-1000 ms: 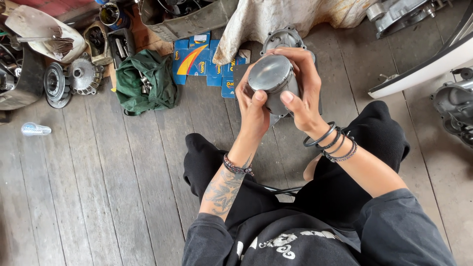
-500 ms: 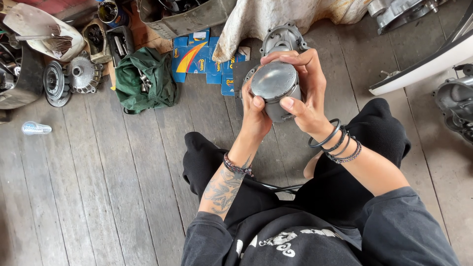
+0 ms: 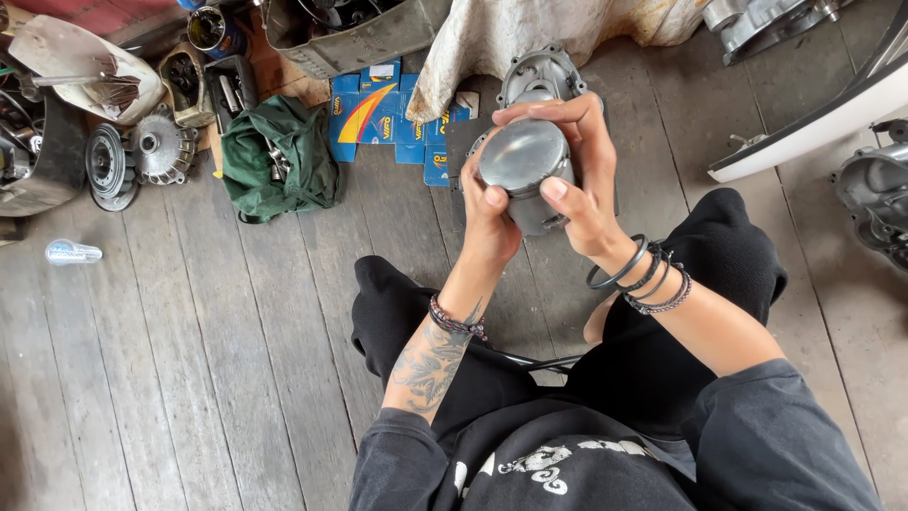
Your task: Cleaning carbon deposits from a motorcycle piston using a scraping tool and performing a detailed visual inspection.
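A grey metal piston point(image 3: 523, 161), crown facing up, is held above my lap with both hands. My left hand point(image 3: 488, 222) grips its left side, thumb on the rim. My right hand point(image 3: 579, 180) wraps over the top and right side, thumb pressed on the skirt. I sit on a wooden plank floor point(image 3: 189, 360) in black trousers. A grey engine casing point(image 3: 544, 74) lies on the floor just beyond the piston, partly hidden by my fingers.
Blue and yellow boxes point(image 3: 378, 109) and a green cloth bag point(image 3: 279, 156) lie ahead left. Round metal engine parts point(image 3: 142, 156) sit far left, a small clear bottle point(image 3: 71, 252) near them. A stained cloth point(image 3: 511, 33), a white panel point(image 3: 813, 123) and another casing point(image 3: 875, 199) lie right.
The piston has shifted slightly in my hands, coming a little lower and closer; my grip has stayed the same.
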